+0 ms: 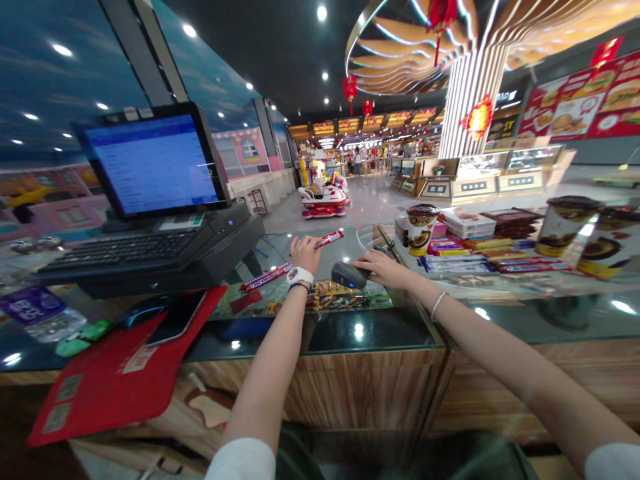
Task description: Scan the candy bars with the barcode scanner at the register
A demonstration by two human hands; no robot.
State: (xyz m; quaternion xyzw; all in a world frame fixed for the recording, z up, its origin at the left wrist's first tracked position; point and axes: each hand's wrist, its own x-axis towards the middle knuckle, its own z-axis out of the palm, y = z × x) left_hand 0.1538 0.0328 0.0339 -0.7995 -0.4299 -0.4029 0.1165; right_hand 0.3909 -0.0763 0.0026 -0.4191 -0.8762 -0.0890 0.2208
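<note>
Right hand [384, 268] apparently palm-down on scanner [348, 274]

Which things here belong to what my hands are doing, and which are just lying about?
In use:
red-wrapped bar, in your left hand
handheld scanner, in your right hand

Probably just lying about:
phone on the red mat
plastic bottle

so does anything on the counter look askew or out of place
Mostly the red mat: it lies aslant and juts past the counter's front edge, with the phone on it. I see no spill.
</note>
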